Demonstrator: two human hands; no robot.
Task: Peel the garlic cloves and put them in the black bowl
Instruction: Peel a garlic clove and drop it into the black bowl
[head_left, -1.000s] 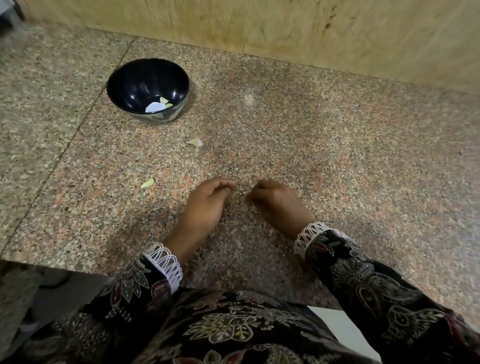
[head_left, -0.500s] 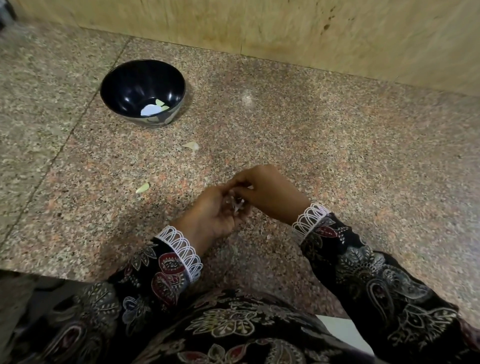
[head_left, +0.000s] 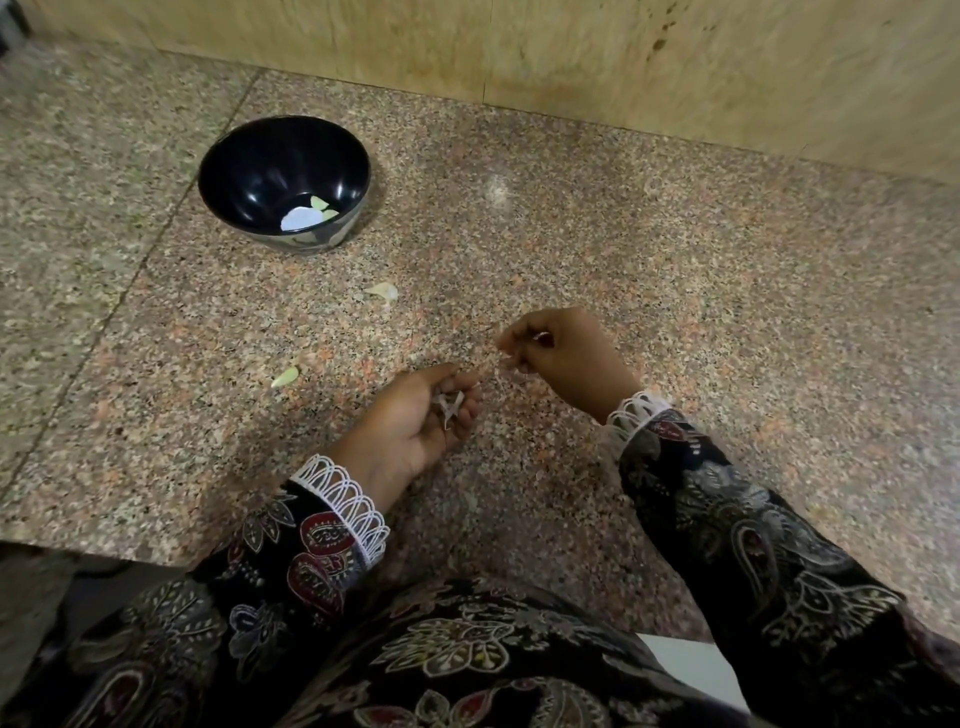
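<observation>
A person's left hand (head_left: 410, 415) lies palm up just above the speckled granite worktop (head_left: 675, 291), its fingers curled round a garlic clove (head_left: 450, 403) with loose papery skin showing between the fingertips. The right hand (head_left: 563, 353) is raised a little beyond and to the right of it, knuckles up, fingers curled, thumb and forefinger pinching a thin strip of peel (head_left: 497, 362) that stretches back toward the clove; the strip is blurred and its full length is hard to make out. The two hands are near each other but apart, and both wrists come out of dark patterned sleeves (head_left: 727, 519) edged with white looped lace.

To the left of the left hand, a pale green peeled clove (head_left: 285, 376) lies on the worktop. Farther out, beyond the gap between the hands, a whitish clove (head_left: 383, 292) rests on the stone. Well beyond that, to the far left of both hands, stands the black bowl (head_left: 244, 171), upright, with a few pale pieces (head_left: 311, 213) at its bottom. A tan wall (head_left: 571, 52) rises behind the worktop's back edge.
</observation>
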